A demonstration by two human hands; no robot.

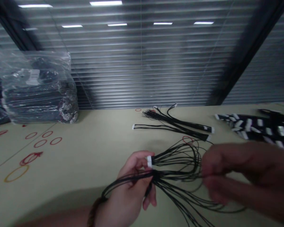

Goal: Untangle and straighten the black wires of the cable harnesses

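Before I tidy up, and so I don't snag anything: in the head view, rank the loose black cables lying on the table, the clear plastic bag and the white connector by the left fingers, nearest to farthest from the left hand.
1. White connector: right at the left hand.
2. Loose black cables: beyond it, to the right.
3. Clear plastic bag: far left, by the blinds.

Right hand blurred, its grip unclear
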